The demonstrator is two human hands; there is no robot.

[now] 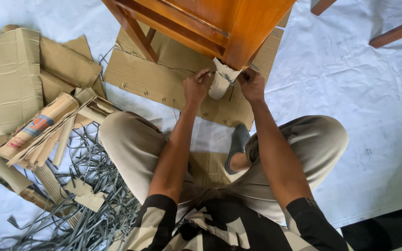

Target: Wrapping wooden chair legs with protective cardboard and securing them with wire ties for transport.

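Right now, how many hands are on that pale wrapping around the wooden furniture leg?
2. The left hand grips the pale wrapping from its left side; the right hand holds its right side, under the orange-brown wooden furniture.

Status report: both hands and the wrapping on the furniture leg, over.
Left hand and right hand gripping pale wrapping on wooden leg. Cardboard beneath. Nothing blocking.

This is looking like a furniture unpacking or packing spot on the floor of a room, not a fitted workshop. A white sheet (359, 93) is covering the floor, with a dark strip showing at its lower right corner. Polished wooden furniture (201, 23) is standing on flattened cardboard (164, 79). Torn cardboard pieces (19, 83) and cut grey packing straps (94, 195) are lying heaped along the sheet's left edge.
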